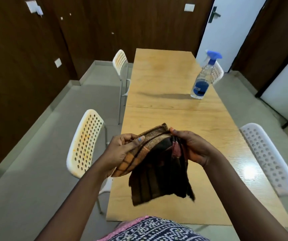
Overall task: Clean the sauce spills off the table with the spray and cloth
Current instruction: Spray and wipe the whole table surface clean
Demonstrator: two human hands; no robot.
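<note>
A brown and orange checked cloth [157,164] hangs in the air above the near half of the long wooden table [174,119]. My left hand [122,150] grips its left edge, thumb on top. My right hand [191,146] pinches the upper right part, and the dark lower part dangles below. A clear spray bottle [203,79] with a blue trigger head and blue label stands upright on the table's far right side, well beyond both hands. I see no distinct sauce spill on the wood; a faint darker patch [158,67] lies near the far end.
White perforated chairs stand along both sides: one near left [85,141] with orange stains, one far left [120,61], one near right [268,159], one behind the bottle [217,72]. Dark wood panel walls surround the room, and a white door [230,23] is at the far right.
</note>
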